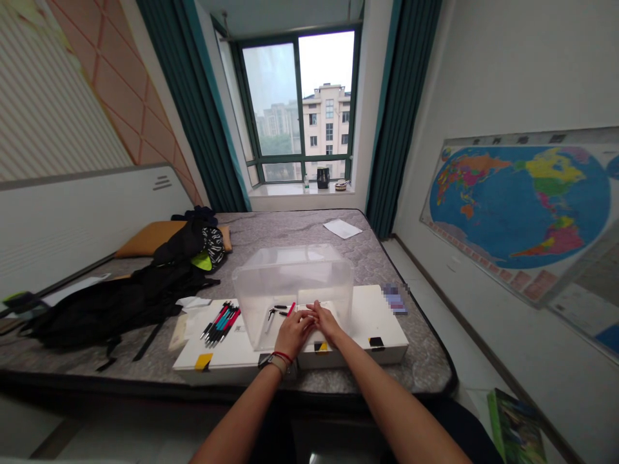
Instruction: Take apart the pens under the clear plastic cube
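Note:
My left hand (293, 332) and my right hand (327, 322) meet at the fingertips, low over the white boxes. Fingers on both are curled together, and whatever they pinch is too small or hidden to make out. Just beyond them, a clear plastic bin (251, 283) lies on its side, its opening toward me. Small black pen parts (279, 307) and a red pen piece (291, 309) lie inside it, near my left fingers. Left of the bin, a bunch of assembled pens (221, 324) in black, red and teal rests on the left white box (232, 351).
The right white box (380, 316) sits beside the left one on a mattress (280, 229). A black backpack (145, 290) and crumpled tissue (193, 303) lie to the left. A paper sheet (342, 228) is farther back, and a purple packet (395, 299) lies at right.

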{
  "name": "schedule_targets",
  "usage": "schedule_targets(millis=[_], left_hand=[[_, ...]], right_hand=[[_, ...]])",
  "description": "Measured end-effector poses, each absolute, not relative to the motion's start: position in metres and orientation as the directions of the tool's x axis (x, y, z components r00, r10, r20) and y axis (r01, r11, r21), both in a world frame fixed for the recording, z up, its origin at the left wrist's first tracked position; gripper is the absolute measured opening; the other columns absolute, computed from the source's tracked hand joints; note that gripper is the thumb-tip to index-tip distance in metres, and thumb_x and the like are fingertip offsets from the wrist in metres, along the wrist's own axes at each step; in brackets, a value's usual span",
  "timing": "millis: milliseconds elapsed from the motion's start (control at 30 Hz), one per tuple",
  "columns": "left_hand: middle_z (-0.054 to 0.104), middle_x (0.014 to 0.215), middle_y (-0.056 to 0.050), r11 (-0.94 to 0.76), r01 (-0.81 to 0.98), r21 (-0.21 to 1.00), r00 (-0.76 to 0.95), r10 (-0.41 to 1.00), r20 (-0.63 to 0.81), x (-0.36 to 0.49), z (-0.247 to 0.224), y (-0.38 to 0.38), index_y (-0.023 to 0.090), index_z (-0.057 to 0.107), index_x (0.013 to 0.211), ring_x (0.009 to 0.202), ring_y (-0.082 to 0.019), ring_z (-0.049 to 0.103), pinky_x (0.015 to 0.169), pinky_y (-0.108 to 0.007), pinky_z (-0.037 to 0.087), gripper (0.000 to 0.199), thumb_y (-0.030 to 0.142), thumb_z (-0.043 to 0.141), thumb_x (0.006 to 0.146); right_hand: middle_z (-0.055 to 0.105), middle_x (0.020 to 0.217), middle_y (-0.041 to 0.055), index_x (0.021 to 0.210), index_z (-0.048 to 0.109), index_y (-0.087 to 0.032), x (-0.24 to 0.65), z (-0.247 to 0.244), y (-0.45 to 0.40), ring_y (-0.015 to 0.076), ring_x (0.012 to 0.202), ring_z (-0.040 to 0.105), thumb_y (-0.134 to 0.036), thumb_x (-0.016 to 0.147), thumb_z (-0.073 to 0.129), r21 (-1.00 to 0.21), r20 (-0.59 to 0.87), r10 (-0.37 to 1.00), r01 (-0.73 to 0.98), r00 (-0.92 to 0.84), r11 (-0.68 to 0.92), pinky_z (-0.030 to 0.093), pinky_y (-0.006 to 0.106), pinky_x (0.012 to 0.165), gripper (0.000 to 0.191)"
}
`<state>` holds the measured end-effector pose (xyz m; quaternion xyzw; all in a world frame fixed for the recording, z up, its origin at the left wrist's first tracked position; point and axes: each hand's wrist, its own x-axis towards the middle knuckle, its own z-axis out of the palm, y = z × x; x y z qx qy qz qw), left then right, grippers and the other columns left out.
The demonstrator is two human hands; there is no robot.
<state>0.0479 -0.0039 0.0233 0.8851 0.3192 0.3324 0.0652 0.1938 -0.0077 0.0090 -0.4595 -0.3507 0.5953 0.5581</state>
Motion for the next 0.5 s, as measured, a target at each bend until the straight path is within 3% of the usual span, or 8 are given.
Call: schedule_targets(millis=[500], left_hand=[[0.061,0.102,-0.005,-0.776,0.518,0.358,0.605,0.629,0.488,0.0466,0.0303,-0.0075,0.024,0.064,0.099,0.098,-0.018,0.058,0.088,-0.037,0.050,0.018,0.028,0.049,0.091]], right_hand=[[0.069,0.110,0.0127,0.107,0.069,-0.016,0.1953,0.0026,-0.0064,0.0253,0.106,0.062,-0.068,0.078,0.053,-0.960,-0.088,0.996,-0.268,0.034,-0.076,0.044,0.039,0.094,0.062]])
